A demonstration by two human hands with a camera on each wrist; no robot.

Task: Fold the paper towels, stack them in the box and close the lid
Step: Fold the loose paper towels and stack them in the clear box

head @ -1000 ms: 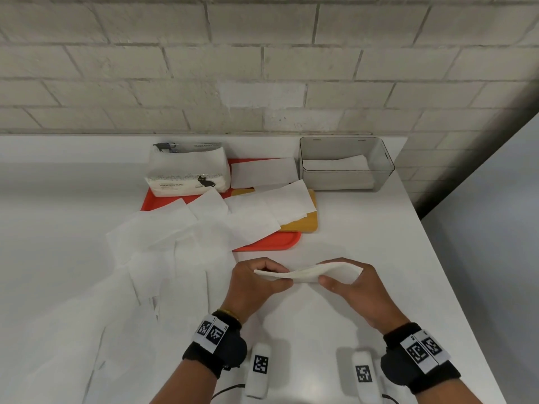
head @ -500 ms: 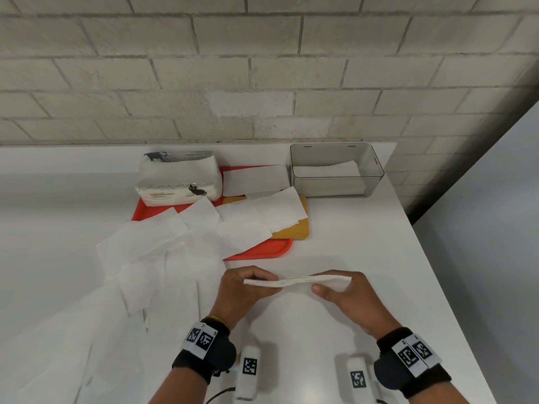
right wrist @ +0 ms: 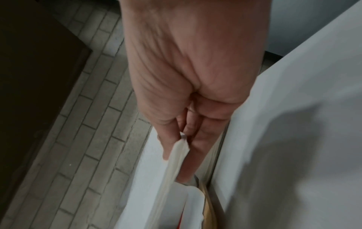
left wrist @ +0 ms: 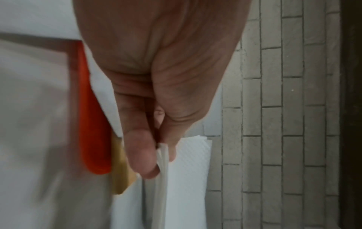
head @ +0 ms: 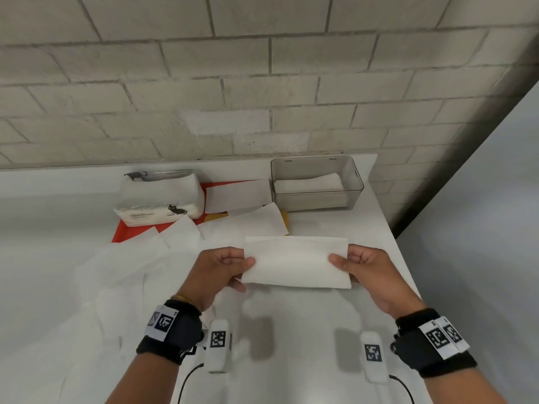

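Note:
A folded white paper towel (head: 294,262) hangs in the air between my two hands, its flat face turned toward the head camera. My left hand (head: 221,266) pinches its left end between thumb and fingers, and my right hand (head: 358,265) pinches its right end. Each wrist view shows the folded towel edge-on (left wrist: 162,172) (right wrist: 176,156), clamped between thumb and fingers. The clear grey box (head: 357,182) stands open at the back right with folded towels (head: 309,183) stacked inside. Several unfolded towels (head: 256,220) lie spread over the table's left and middle.
A red tray (head: 128,231) at the back holds a pack of paper towels (head: 160,198) and a yellowish board (head: 285,218) under loose sheets. A brick wall runs behind the table. The table's right edge (head: 399,252) drops off just beyond my right hand.
Both hands have lifted the folded towel and turned it from edge-on to face-on, moving it up and toward the box. The head view has tilted as well.

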